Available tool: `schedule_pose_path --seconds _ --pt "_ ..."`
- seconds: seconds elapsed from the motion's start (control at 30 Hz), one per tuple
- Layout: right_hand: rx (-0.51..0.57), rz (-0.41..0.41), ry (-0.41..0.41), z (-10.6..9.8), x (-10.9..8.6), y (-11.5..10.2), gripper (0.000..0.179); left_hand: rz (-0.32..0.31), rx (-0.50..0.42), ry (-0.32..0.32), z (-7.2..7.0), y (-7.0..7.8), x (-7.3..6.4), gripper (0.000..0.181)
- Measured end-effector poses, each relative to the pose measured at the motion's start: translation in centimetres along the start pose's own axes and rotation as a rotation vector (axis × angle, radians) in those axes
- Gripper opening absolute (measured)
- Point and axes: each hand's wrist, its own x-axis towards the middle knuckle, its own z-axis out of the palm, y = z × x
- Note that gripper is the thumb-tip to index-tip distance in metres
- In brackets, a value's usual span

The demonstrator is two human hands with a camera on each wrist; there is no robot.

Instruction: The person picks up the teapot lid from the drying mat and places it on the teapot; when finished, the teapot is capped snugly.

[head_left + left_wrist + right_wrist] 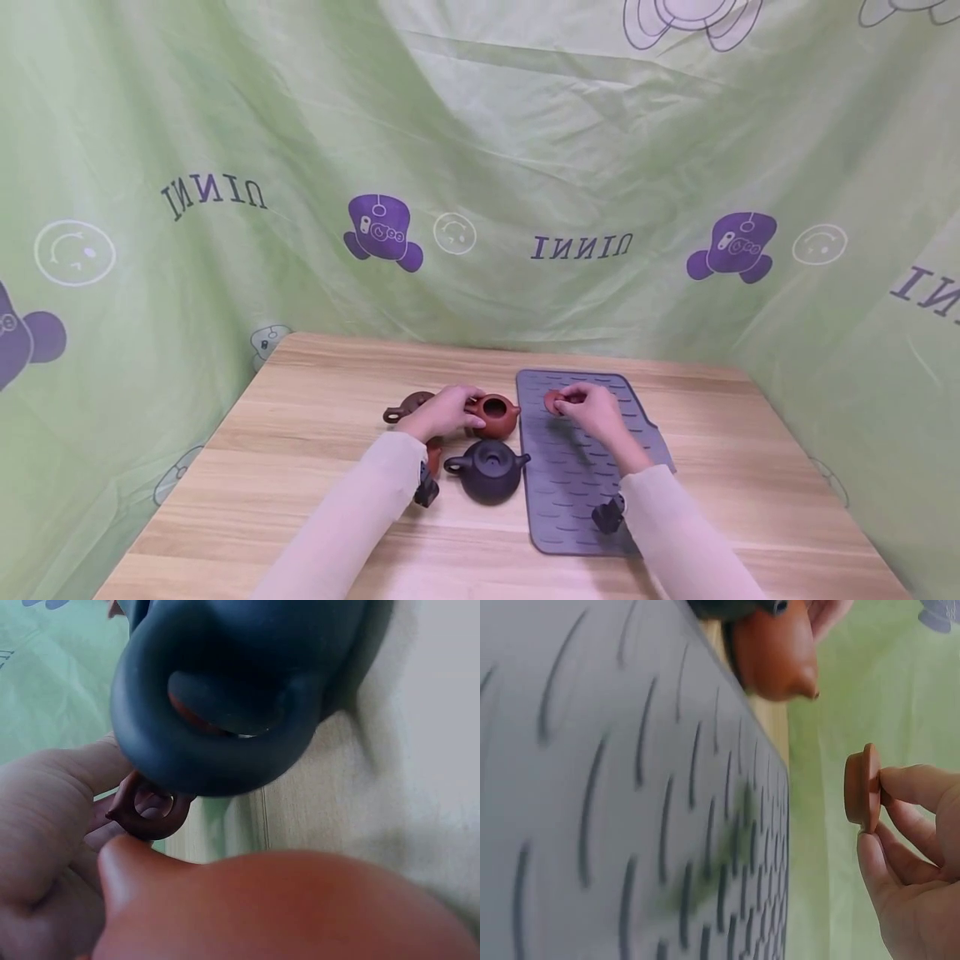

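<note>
My left hand holds the handle side of a lidless red clay teapot, thumb and fingers on either side. Its round opening faces up, and its ring handle shows between the fingers in the left wrist view. Over the grey mat, my right hand pinches a red teapot lid by knob and rim, tilted on edge. A dark blue-black teapot with its lid on stands in front of the red one. Another orange-red teapot is mostly hidden below my left wrist.
A dark brown teapot stands behind my left forearm, partly covered by the hand. The grey ridged mat lies right of the teapots on the wooden table. A green printed curtain hangs around the table's back and sides.
</note>
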Motion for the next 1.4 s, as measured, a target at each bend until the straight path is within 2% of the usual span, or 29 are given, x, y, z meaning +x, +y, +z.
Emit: schedule_pose_path --seconds 0.3,0.6,0.83,1.03,1.4 --pt "0.051 -0.052 -0.028 2.4 0.8 -3.4 0.015 0.005 0.013 -0.007 0.1 -0.1 0.2 0.048" --pt "0.042 -0.081 -0.082 4.6 1.0 -5.1 0.016 0.002 0.013 -0.009 0.2 -0.2 0.4 0.047" --pt "-0.014 -0.129 -0.093 6.1 0.8 -5.5 0.013 0.031 0.021 -0.001 0.3 -0.4 0.4 0.047" --pt "-0.027 -0.145 -0.081 7.0 0.5 -5.5 0.010 0.027 0.021 0.001 0.4 -0.4 0.4 0.048" --pt "-0.019 -0.154 -0.043 7.5 0.6 -5.2 0.011 0.036 0.033 -0.007 0.3 -0.4 0.5 0.050"
